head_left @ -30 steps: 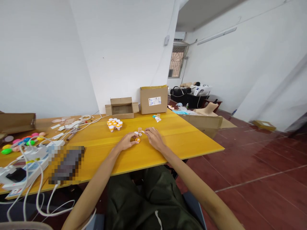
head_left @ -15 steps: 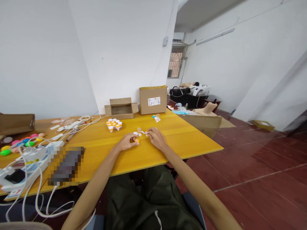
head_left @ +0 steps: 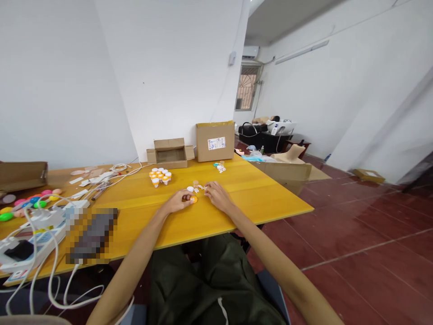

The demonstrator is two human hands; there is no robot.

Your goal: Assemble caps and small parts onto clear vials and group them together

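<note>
My left hand (head_left: 177,201) rests on the table, thumb and fingers closed on the edge of a small round orange piece (head_left: 193,199) with a pale centre. Just beyond it lie a white round cap (head_left: 190,189) and a small clear cup (head_left: 195,183). Small white patterned pieces (head_left: 196,190) are scattered between the hands. My right hand (head_left: 216,195) is bent over them from the right, its fingertips pinched at a small white piece (head_left: 204,188) that is mostly covered. Behind my left hand stands a cluster of white-and-orange capped items (head_left: 160,176).
An open cardboard box (head_left: 171,155) and a closed carton (head_left: 215,142) stand at the table's back. More small white pieces (head_left: 221,169) lie before the carton. At left are a power strip (head_left: 61,228) with cables, a blurred-out dark object (head_left: 93,234) and colourful balls (head_left: 39,204).
My right hand's fingertips have shifted slightly left, towards the orange piece. My left hand keeps its hold on that piece. The view has moved only a little.
</note>
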